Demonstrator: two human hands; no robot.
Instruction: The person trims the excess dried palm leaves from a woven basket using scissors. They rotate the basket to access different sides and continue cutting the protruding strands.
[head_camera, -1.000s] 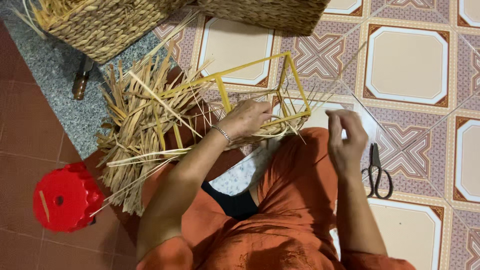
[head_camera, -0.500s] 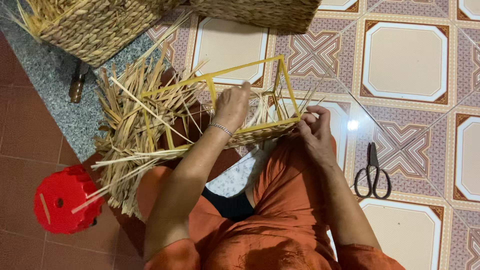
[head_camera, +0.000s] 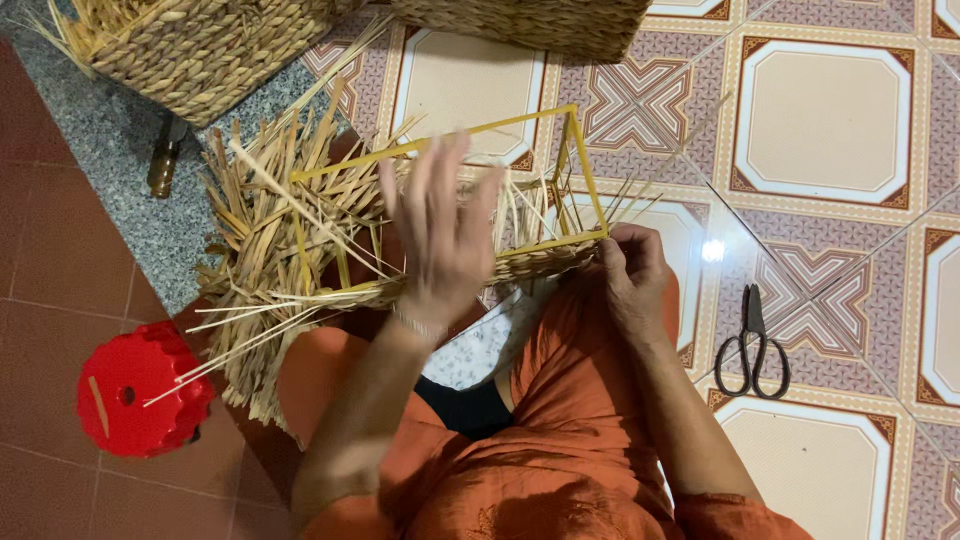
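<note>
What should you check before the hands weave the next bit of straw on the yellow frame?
1. Right hand grips the frame's near corner: ok, its fingers are closed around the woven edge there.
2. Left hand has a strand: cannot tell, it is blurred, fingers spread over the yellow frame.
3. Frame steady: ok, it rests on the lap in orange cloth.
4. Loose straw within reach: ok, it fans out at the frame's left side.
5. Scissors at hand: ok, they lie on the tiled floor beside the right arm, untouched.
</note>
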